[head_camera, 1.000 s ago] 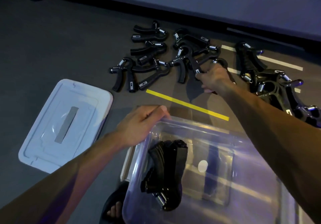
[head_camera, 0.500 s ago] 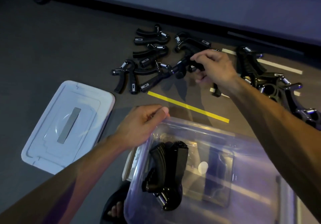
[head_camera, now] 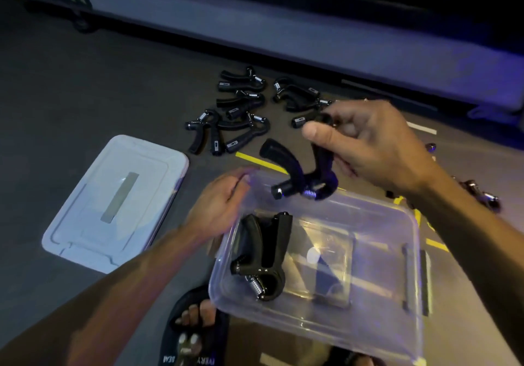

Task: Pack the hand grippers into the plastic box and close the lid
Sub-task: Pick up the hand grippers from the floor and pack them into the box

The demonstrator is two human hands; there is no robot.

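The right hand (head_camera: 368,144) has its fingers clamped on one handle of a hand gripper (head_camera: 306,178), rigid, light, spring-loaded, hanging just below them above the plastic box (head_camera: 411,252). The left hand (head_camera: 221,204) fingers pinch the box rim. Grasp handles, not the spring.

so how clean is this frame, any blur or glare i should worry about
Head view: dim room with a bluish-purple cast; the left hand on the plastic box rim is motion-smeared, the hand gripper in the right hand is slightly soft; pale glare patches sit on the box floor; the far gripper pile stays fairly sharp; straight edges bow from the wide lens.
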